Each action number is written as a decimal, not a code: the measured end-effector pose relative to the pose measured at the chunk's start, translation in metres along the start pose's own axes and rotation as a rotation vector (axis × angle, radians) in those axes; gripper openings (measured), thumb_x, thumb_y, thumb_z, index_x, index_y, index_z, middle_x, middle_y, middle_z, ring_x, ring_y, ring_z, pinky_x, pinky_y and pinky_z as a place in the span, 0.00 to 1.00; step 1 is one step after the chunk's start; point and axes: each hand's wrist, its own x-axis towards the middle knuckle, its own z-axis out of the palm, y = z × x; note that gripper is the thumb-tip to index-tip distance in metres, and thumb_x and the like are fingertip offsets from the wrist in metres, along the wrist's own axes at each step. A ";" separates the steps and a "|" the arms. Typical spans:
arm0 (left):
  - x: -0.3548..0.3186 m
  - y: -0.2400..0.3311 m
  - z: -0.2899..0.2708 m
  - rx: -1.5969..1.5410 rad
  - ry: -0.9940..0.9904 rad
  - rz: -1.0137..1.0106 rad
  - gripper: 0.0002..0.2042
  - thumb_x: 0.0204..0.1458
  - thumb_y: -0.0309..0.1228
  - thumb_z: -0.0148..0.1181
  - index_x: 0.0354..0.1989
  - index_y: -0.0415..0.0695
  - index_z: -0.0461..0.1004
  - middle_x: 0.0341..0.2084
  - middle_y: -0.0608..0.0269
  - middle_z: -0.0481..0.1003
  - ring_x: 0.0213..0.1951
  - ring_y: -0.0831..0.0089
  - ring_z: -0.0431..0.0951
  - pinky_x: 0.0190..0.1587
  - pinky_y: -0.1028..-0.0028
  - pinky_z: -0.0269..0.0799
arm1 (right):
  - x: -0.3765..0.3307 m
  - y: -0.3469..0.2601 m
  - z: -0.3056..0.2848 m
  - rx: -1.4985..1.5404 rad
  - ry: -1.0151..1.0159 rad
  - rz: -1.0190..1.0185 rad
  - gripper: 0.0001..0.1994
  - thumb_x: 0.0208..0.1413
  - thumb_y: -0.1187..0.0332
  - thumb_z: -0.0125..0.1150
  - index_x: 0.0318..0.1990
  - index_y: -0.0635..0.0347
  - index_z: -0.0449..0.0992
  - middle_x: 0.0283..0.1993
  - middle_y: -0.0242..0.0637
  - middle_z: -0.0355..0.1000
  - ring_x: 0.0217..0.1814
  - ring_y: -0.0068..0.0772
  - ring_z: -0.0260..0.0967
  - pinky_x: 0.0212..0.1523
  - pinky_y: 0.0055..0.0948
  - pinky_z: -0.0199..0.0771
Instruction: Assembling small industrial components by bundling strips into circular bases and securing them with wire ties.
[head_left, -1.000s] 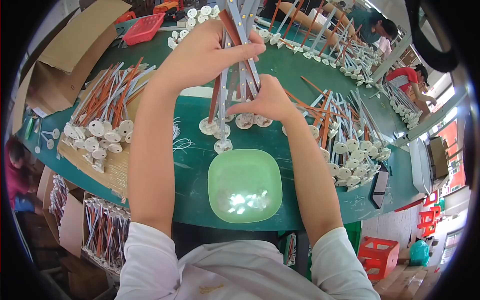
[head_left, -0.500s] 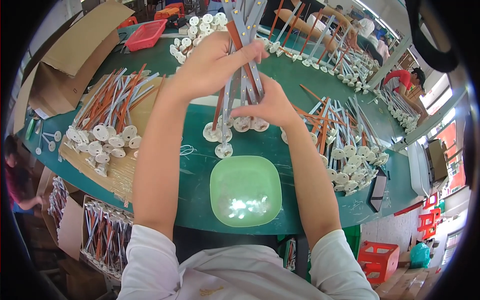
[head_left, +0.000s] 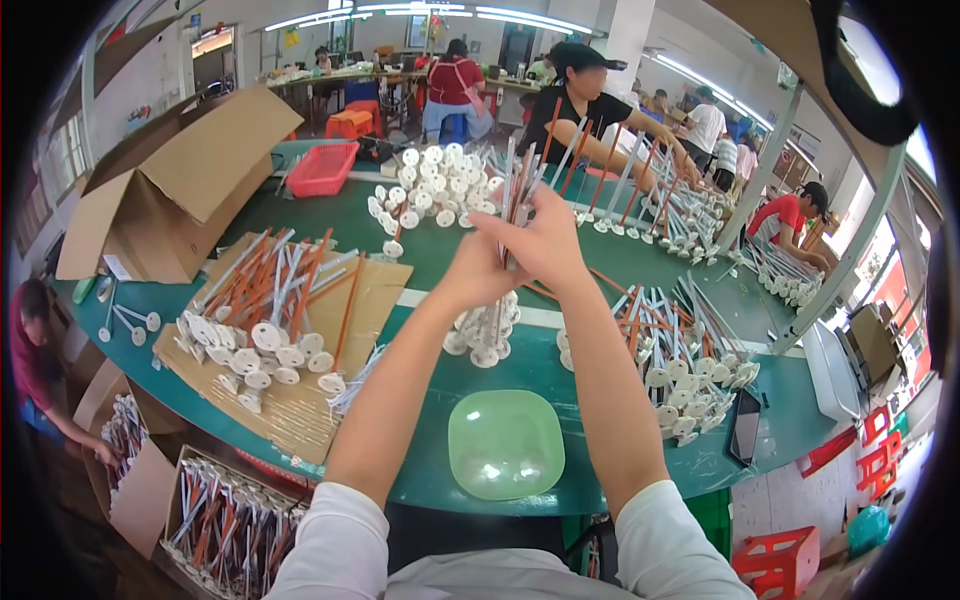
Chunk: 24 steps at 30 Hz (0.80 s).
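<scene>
Upright above the green table, a bundle of thin strips (head_left: 490, 328), grey and orange with white round discs at their lower ends, stands in my two hands. My left hand (head_left: 476, 268) is closed round its middle from the left. From the right my right hand (head_left: 545, 238) wraps it slightly higher, thumb crossing in front. Several strip tops stick out above the fingers; the discs hang below, at or near the tabletop. Close to my body is a light green bowl (head_left: 505, 445). A pile of similar disc-ended strips (head_left: 270, 340) lies to the left, another pile (head_left: 690, 375) to the right.
Flattened cardboard (head_left: 300, 430) lies under the left pile. An open carton (head_left: 190, 200) and a red basket (head_left: 322, 168) stand far left. More white discs (head_left: 430, 185) cluster behind my hands. A phone (head_left: 744, 428) lies at right. Across the table a co-worker (head_left: 585, 110) handles strips.
My left hand has come down from the bundle's upper part to beside my right hand, which now wraps the strips. The view has tilted up, showing more of the room.
</scene>
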 end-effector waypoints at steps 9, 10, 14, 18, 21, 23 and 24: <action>-0.006 -0.005 0.026 -0.085 -0.345 -0.359 0.15 0.44 0.31 0.67 0.39 0.39 0.73 0.29 0.65 0.76 0.33 0.77 0.76 0.38 0.74 0.72 | -0.014 0.023 0.002 0.722 0.211 0.447 0.11 0.54 0.64 0.62 0.32 0.66 0.75 0.25 0.37 0.74 0.22 0.24 0.70 0.25 0.24 0.70; -0.007 -0.012 0.025 -0.085 -0.342 -0.373 0.15 0.44 0.31 0.67 0.39 0.39 0.73 0.29 0.65 0.76 0.33 0.77 0.76 0.38 0.74 0.72 | -0.013 0.017 -0.001 0.789 0.107 0.444 0.11 0.53 0.68 0.61 0.40 0.66 0.72 0.29 0.40 0.74 0.24 0.27 0.71 0.27 0.25 0.71; -0.011 0.000 0.019 -0.404 -0.348 -0.339 0.14 0.43 0.30 0.68 0.35 0.42 0.69 0.24 0.69 0.68 0.23 0.80 0.70 0.28 0.78 0.65 | -0.016 0.020 -0.019 1.101 -0.302 0.347 0.10 0.50 0.74 0.61 0.40 0.64 0.70 0.27 0.39 0.73 0.23 0.26 0.70 0.25 0.23 0.70; -0.007 0.027 0.015 -0.530 -0.401 -0.320 0.19 0.44 0.26 0.66 0.44 0.42 0.66 0.27 0.67 0.70 0.24 0.79 0.71 0.29 0.76 0.66 | -0.015 0.015 -0.019 0.975 -0.278 0.466 0.08 0.52 0.70 0.62 0.31 0.62 0.69 0.16 0.31 0.65 0.14 0.22 0.63 0.15 0.21 0.62; -0.003 0.014 0.021 -0.344 -0.338 -0.244 0.17 0.43 0.27 0.67 0.41 0.40 0.69 0.28 0.65 0.74 0.25 0.77 0.73 0.30 0.75 0.67 | -0.009 0.007 -0.017 0.695 0.073 0.550 0.12 0.54 0.66 0.63 0.25 0.60 0.67 0.13 0.29 0.63 0.11 0.20 0.60 0.13 0.21 0.57; -0.001 0.009 0.028 -0.198 -0.303 -0.195 0.16 0.43 0.28 0.67 0.39 0.39 0.70 0.28 0.64 0.76 0.26 0.77 0.74 0.30 0.74 0.68 | -0.006 0.012 -0.019 0.613 0.244 0.515 0.15 0.55 0.64 0.63 0.22 0.57 0.66 0.12 0.27 0.61 0.10 0.17 0.56 0.13 0.21 0.53; 0.001 0.025 0.036 -0.011 -0.248 -0.132 0.16 0.42 0.29 0.68 0.36 0.38 0.71 0.26 0.65 0.76 0.26 0.77 0.74 0.30 0.75 0.68 | -0.006 0.016 -0.025 0.654 0.382 0.503 0.15 0.54 0.63 0.64 0.21 0.58 0.67 0.12 0.26 0.61 0.11 0.16 0.57 0.13 0.21 0.53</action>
